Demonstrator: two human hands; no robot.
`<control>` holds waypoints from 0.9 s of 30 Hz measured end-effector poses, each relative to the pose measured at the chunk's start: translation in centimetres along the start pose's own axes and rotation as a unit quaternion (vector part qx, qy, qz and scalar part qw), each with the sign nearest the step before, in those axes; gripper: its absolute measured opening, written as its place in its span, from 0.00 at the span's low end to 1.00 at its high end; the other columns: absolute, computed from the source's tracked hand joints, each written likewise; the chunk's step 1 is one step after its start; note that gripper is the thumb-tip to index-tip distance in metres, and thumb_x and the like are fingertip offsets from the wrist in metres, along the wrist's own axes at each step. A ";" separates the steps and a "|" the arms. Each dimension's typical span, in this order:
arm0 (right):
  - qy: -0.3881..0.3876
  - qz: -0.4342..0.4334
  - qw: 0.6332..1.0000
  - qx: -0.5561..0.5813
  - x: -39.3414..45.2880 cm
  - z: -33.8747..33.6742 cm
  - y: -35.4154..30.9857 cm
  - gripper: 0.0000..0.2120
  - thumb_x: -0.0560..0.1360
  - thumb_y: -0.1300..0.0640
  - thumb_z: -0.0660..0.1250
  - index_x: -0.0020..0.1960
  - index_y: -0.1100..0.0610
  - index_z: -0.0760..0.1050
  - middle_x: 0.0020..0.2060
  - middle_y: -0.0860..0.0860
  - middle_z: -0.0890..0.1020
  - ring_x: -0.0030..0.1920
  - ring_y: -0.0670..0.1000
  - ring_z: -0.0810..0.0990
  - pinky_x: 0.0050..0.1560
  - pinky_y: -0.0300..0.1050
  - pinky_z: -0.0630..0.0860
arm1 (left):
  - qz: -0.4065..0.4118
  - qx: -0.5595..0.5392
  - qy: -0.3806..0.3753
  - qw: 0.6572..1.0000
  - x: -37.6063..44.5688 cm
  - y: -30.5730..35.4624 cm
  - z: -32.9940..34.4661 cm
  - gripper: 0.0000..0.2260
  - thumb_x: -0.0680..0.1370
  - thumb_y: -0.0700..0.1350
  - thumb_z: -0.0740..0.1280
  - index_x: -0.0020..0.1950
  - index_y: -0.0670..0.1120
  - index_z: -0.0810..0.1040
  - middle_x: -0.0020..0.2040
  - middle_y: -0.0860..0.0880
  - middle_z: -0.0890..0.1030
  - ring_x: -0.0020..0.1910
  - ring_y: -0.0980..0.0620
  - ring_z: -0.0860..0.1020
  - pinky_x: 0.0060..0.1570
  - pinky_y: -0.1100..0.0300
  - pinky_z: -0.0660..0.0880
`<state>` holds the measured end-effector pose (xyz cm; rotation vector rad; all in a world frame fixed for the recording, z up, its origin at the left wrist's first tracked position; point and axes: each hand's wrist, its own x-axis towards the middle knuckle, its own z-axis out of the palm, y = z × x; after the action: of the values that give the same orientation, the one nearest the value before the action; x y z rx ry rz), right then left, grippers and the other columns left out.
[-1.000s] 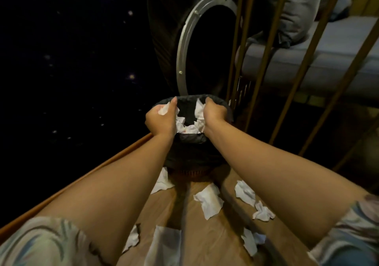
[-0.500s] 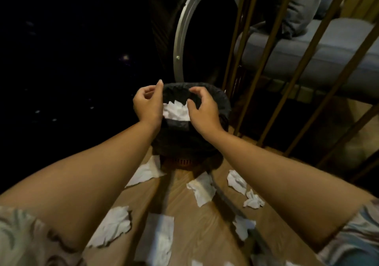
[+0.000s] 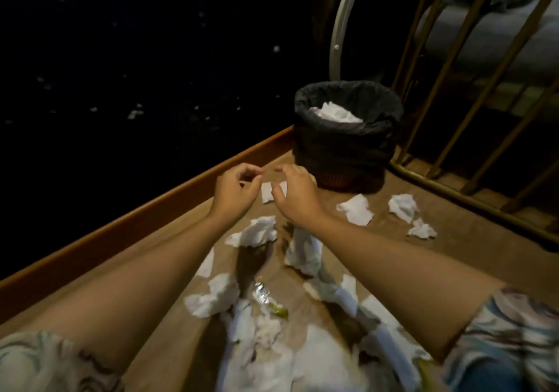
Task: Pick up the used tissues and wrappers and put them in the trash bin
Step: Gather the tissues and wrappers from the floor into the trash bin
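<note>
A small trash bin (image 3: 341,149) lined with a black bag stands on the wooden floor, with white tissues (image 3: 334,112) piled inside. My left hand (image 3: 236,192) and my right hand (image 3: 298,195) hover side by side just in front of the bin's base, fingers loosely curled, nothing in them. A flat tissue (image 3: 269,192) lies on the floor between them. Several crumpled tissues (image 3: 254,234) are scattered on the floor nearer to me, and a shiny wrapper (image 3: 261,295) lies among them.
A wooden skirting edge (image 3: 151,213) runs along the left, with darkness beyond it. Gold metal bars (image 3: 453,59) rise right of the bin over a grey cushion. A round metal-rimmed opening (image 3: 335,28) stands behind the bin. More tissues (image 3: 402,207) lie at right.
Both hands let go of their tissues into the bin, then drew back and down to the floor in front of it. The view dropped, showing more tissues.
</note>
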<state>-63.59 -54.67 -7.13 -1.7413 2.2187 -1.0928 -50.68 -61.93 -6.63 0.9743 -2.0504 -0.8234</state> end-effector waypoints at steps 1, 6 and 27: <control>-0.017 0.008 1.000 -0.007 -0.8 0.9 -0.6 0.18 0.76 0.56 0.64 0.65 0.59 0.72 0.60 0.56 0.78 0.62 0.56 0.73 0.63 0.52 0.68 | -0.010 0.011 -0.012 1.000 -1.6 -1.0 -0.7 0.05 0.78 0.41 0.67 0.51 0.47 0.81 0.44 0.54 0.81 0.45 0.61 0.78 0.44 0.70 0.73; -0.094 0.078 0.992 0.016 -4.4 5.0 -2.8 0.18 0.77 0.55 0.63 0.66 0.56 0.71 0.62 0.54 0.75 0.64 0.54 0.71 0.64 0.53 0.71 | -0.070 0.049 -0.081 0.993 -8.5 -6.3 -3.5 0.06 0.79 0.41 0.67 0.52 0.50 0.81 0.45 0.56 0.81 0.44 0.63 0.78 0.40 0.72 0.70; -0.142 0.197 0.970 -0.026 -22.0 17.0 -4.8 0.21 0.73 0.58 0.69 0.65 0.49 0.74 0.64 0.47 0.75 0.67 0.50 0.68 0.67 0.45 0.63 | -0.153 0.096 -0.034 0.983 -24.7 -15.6 -2.5 0.13 0.77 0.37 0.65 0.57 0.51 0.81 0.50 0.51 0.74 0.51 0.56 0.71 0.50 0.75 0.66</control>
<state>-43.91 -43.48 -23.97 -1.2906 2.2841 -0.6584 -31.43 -50.18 -25.35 1.4120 -2.0963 -0.8347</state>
